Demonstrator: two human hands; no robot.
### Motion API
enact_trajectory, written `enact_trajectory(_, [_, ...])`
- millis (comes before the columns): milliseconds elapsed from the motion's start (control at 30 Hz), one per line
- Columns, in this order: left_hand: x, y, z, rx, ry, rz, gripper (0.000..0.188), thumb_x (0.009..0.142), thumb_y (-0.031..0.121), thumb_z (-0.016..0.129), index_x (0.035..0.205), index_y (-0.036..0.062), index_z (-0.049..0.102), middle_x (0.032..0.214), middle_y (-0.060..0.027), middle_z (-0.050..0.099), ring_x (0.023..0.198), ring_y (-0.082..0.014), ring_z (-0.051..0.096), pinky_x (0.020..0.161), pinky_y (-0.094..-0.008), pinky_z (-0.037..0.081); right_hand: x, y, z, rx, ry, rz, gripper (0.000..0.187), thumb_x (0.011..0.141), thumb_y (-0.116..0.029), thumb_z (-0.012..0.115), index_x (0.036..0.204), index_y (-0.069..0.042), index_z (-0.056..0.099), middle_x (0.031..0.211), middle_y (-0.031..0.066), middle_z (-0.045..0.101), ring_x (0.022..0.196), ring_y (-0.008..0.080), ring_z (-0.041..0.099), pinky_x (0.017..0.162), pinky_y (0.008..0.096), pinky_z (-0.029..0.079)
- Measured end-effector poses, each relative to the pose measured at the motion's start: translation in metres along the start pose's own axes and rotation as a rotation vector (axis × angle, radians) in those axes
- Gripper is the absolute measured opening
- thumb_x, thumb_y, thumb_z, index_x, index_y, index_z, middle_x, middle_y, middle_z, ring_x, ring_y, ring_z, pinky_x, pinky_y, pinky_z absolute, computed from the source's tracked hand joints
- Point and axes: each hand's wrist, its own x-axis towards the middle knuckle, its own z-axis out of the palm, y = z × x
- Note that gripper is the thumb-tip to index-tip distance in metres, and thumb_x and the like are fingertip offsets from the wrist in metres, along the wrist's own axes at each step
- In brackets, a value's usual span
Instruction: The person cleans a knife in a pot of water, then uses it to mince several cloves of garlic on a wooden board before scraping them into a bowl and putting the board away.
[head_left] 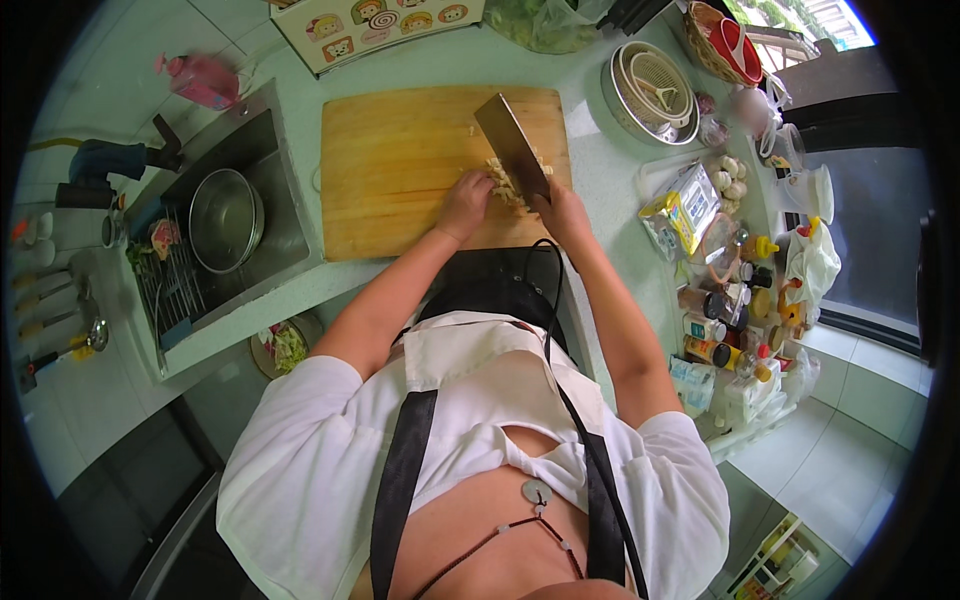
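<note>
Right hand (566, 213): gripping cleaver (511, 146), upper centre of frame. Left hand (465, 205): curling at pale chopped pieces (498, 181), grasp unclear. Risk: cleaver skidding on pieces, nicking left hand.

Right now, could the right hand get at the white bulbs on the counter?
Probably not: the right hand grips the cleaver, and a yellow-and-white package lies between hand and white bulbs.
</note>
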Motion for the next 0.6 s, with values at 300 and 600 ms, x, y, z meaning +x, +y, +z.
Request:
enact_trajectory(300, [-0.013,0.009,-0.003,-0.025,0.028,-0.006,0.015,0.072,0.002,0.061,0.087,0.0014,0.061,0.092,-0.0132,0.058,0.088,-0.0311,0.055,0.076,-0.0379,0.047,-0.013,-0.012,-0.031,-0.299,-0.177,-0.129,0.013,0.086,-0.021,0.049,0.089,-0.008,0.049,0.068,0.0193,0.06,0.068,0.0388,0.059,0.058,0.0489,0.045])
enact_trajectory(600, [-0.012,0.008,-0.004,-0.029,-0.002,0.037,0.016,0.072,0.0,0.059,0.087,0.0016,0.061,0.093,-0.013,0.058,0.089,-0.0316,0.054,0.077,-0.0374,0.047,-0.005,-0.023,-0.029,-0.37,-0.252,-0.149,0.009,0.084,-0.014,0.046,0.09,-0.008,0.049,0.071,0.0182,0.062,0.07,0.0352,0.062,0.059,0.0467,0.047])
